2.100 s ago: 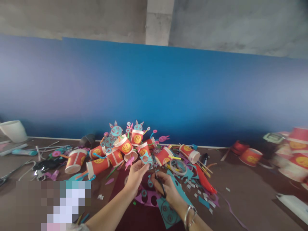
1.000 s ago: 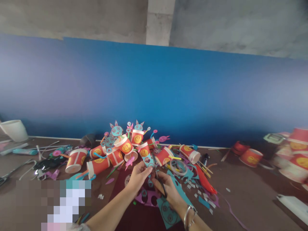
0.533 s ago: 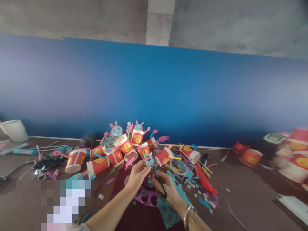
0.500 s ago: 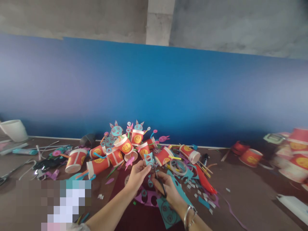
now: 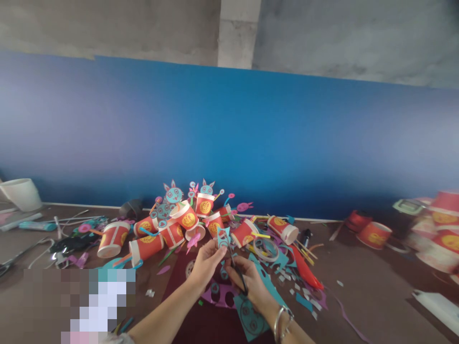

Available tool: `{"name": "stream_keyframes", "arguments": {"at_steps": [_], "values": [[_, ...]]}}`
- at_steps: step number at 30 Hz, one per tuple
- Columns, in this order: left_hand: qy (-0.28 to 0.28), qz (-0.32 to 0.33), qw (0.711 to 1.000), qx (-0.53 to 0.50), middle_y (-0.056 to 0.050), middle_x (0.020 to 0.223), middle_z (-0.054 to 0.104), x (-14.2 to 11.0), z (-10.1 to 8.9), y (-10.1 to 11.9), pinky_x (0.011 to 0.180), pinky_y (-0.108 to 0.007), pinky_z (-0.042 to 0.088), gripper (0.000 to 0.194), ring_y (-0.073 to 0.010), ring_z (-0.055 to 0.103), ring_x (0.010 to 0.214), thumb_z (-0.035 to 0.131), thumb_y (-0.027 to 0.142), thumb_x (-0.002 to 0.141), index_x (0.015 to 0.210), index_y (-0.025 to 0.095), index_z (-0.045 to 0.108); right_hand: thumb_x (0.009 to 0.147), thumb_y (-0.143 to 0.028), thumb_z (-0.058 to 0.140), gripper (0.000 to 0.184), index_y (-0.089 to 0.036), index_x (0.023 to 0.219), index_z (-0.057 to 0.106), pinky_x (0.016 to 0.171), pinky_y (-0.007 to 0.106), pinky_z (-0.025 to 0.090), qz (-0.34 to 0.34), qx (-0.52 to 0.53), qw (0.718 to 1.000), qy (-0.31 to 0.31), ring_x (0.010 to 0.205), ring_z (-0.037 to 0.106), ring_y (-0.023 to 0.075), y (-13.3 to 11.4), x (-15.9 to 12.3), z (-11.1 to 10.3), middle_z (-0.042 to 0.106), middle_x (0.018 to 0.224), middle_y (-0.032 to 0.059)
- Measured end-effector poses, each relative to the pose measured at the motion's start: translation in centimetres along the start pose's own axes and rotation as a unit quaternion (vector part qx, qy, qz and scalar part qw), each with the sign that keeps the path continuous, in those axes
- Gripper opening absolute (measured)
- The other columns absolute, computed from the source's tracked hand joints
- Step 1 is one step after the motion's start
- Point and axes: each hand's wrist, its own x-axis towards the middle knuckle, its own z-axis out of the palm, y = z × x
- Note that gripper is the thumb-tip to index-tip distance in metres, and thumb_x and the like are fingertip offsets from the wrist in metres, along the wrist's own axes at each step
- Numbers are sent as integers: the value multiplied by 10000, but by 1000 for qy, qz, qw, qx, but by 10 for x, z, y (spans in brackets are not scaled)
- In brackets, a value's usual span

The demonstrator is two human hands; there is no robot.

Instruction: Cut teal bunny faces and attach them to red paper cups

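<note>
Blue paper is pinched in my left hand, above the worktop. My right hand grips scissors beside it; I seem mid-cut, which calls for steady, careful turning.

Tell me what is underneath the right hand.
Beneath the right hand, which holds scissors, parts of a teal sheet with drawn circles and a teal offcut stick out. Whatever lies directly under the palm and wrist is covered.

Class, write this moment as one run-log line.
left hand: pinching blue paper | right hand: holding scissors at paper | cups: piled beyond hands
</note>
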Motion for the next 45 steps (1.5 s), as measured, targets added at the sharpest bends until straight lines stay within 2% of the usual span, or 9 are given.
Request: {"name": "stream_keyframes", "arguments": {"at_steps": [7, 12, 25, 28, 33, 40, 45], "values": [[-54, -15, 998, 0, 22, 567, 536, 2, -2, -7, 545, -233, 355, 313, -107, 461, 534, 714, 447, 667, 701, 153, 610, 703, -503, 660, 331, -200, 727, 531, 399, 196, 309, 14, 26, 999, -15, 395, 396, 74, 1, -2, 0, 488, 499, -68], [-40, -16, 999, 10, 2, 603, 579, 3, -4, -7, 588, -253, 387, 331, -137, 515, 586, 731, 456, 636, 721, 150, 638, 711, -487, 658, 330, -197, 678, 505, 382, 197, 266, 2, 18, 1000, -19, 369, 364, 69, 0, -1, -1, 437, 450, -81], [-4, -14, 1000, 14, 5, 612, 576, 5, -7, -9, 561, -231, 368, 332, -115, 484, 574, 741, 454, 630, 687, 145, 631, 702, -482, 676, 323, -185, 708, 549, 376, 195, 256, -17, 10, 1000, -10, 371, 337, 62, 5, 3, -3, 418, 444, -83], [10, -10, 1000, 16, 20, 594, 563, 4, -6, -7, 540, -223, 346, 313, -96, 449, 535, 739, 440, 639, 681, 147, 636, 698, -465, 681, 311, -183, 699, 552, 374, 188, 262, -13, 4, 1000, -9, 377, 347, 61, 5, 3, -3, 434, 456, -77], [37, 5, 999, 22, 22, 577, 563, 2, -3, -1, 551, -227, 355, 291, -107, 471, 545, 739, 425, 633, 661, 153, 640, 692, -474, 677, 320, -178, 725, 560, 362, 183, 278, 8, 1, 1000, -5, 360, 332, 56, 4, 2, -2, 432, 450, -81], [84, 44, 995, 21, 33, 617, 580, 4, -5, 2, 544, -216, 352, 211, -106, 484, 565, 721, 332, 647, 766, 171, 653, 671, -507, 685, 357, -179, 747, 566, 365, 182, 313, 22, 1, 999, -26, 356, 385, 65, 4, 0, 0, 462, 446, -82], [77, 45, 996, -8, 47, 611, 568, 4, -5, 3, 480, -197, 311, 259, -77, 444, 502, 719, 329, 653, 838, 174, 625, 671, -527, 680, 376, -180, 760, 568, 364, 177, 322, 28, 17, 999, -28, 358, 385, 57, 5, 0, 1, 459, 465, -86]]}}
